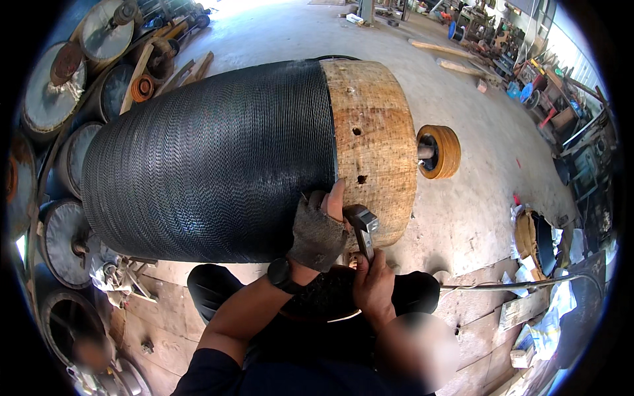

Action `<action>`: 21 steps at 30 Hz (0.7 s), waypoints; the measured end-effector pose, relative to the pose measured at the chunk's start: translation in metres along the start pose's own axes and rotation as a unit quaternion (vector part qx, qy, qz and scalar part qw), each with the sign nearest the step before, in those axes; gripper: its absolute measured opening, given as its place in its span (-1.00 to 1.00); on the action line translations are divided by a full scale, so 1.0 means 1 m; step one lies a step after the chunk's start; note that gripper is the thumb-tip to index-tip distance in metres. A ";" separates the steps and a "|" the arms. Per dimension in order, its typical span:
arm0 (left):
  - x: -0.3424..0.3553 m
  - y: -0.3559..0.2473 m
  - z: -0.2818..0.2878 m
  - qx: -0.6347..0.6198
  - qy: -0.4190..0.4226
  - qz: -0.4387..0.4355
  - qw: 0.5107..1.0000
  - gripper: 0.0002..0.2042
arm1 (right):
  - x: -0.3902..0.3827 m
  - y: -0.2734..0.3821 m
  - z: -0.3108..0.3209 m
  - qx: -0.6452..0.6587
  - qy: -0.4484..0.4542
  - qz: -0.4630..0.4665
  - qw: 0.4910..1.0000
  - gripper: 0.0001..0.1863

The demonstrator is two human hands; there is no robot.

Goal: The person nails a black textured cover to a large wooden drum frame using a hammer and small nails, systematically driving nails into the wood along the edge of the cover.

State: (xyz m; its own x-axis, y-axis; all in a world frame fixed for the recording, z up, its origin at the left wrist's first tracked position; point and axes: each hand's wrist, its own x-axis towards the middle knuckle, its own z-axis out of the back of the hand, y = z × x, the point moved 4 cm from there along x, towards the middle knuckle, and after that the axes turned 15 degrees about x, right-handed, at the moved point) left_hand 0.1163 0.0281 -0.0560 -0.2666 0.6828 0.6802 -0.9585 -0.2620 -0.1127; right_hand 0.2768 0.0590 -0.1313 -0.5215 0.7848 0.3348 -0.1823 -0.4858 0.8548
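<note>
A large drum lies on its side before me, wound with tight rows of black wire (218,158). Its right end is bare, tan wood-like surface (373,119) with dark holes. My left hand (320,231), in a grey fingerless glove, presses on the seam between winding and bare end. One finger points up along the edge; the others curl, and what they may hold is hidden. My right hand (375,287), bare, is wrapped round the handle of a hammer (362,223). The hammer's metal head is close beside my left fingers, over the bare end.
An orange-brown wheel (440,152) sits on the axle at the drum's right. More drums with round grey ends (69,231) line the left. A dark bowl-like container (323,297) sits between my knees. Wooden planks (442,47) and cluttered machinery stand at the far right.
</note>
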 end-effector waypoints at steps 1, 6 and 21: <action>0.002 0.001 0.000 0.004 -0.005 0.000 1.000 -0.27 | 0.000 0.003 0.001 0.014 -0.011 0.009 1.000 -0.79; -0.004 0.003 0.002 -0.011 -0.002 0.024 1.000 -0.23 | 0.002 0.017 0.001 -0.057 0.022 -0.045 0.997 -0.76; -0.166 -0.025 -0.027 -0.073 0.214 -0.102 0.969 -0.75 | -0.012 0.015 0.008 0.100 -0.047 0.042 0.993 -0.80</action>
State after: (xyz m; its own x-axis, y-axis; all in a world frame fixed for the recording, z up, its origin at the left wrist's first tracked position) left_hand 0.1821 -0.0606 -0.1857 -0.0577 0.9383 0.3410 -0.9914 -0.0137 -0.1300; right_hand 0.2870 0.0453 -0.1191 -0.4457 0.7822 0.4353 0.0321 -0.4720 0.8810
